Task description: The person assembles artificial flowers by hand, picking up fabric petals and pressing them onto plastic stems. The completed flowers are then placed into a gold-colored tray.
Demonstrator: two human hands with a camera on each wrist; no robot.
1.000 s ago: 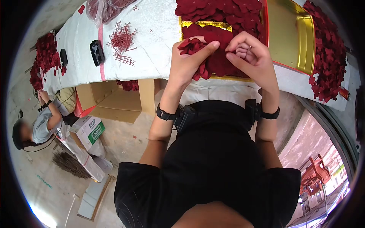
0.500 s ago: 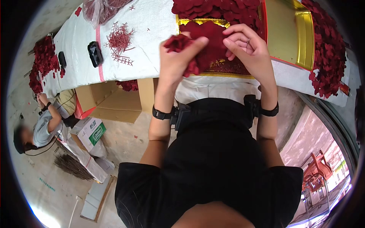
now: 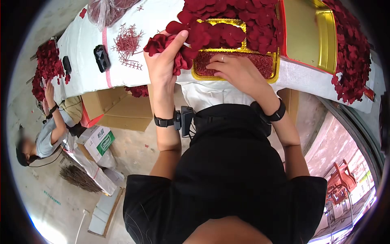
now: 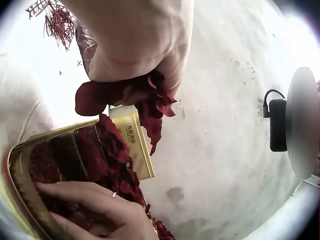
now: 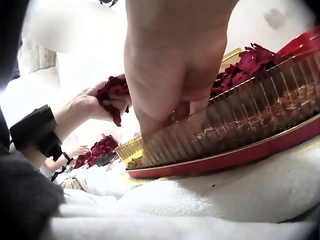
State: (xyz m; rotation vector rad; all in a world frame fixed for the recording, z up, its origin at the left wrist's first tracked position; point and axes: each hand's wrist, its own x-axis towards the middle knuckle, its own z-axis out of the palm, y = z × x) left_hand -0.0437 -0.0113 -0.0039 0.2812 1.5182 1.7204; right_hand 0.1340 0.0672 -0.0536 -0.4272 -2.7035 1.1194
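Observation:
My left hand (image 3: 159,67) holds a dark red layered petal flower (image 3: 183,59) between thumb and fingers, left of the gold tray (image 3: 203,78). Loose petals spread out past the thumb, and the left wrist view shows some of the flower (image 4: 154,117) hanging below the palm. My right hand (image 3: 239,74) reaches into the tray's front compartment, which holds many small red pieces (image 3: 264,65). Its fingers are spread apart among these pieces in the left wrist view. From the right wrist, the ribbed tray wall (image 5: 240,115) partly covers the fingertips.
Petals (image 3: 260,24) heap the tray's back compartments. An upright gold box lid (image 3: 302,36) stands to the right, beside another petal pile (image 3: 353,57). On the white-covered table lie thin red sprigs (image 3: 128,42) and a black device (image 3: 101,57). Another person (image 3: 50,132) works at far left.
My left hand has moved left with the petals, away from the right hand. My right hand has left the petals and come down into the front compartment, which now shows uncovered.

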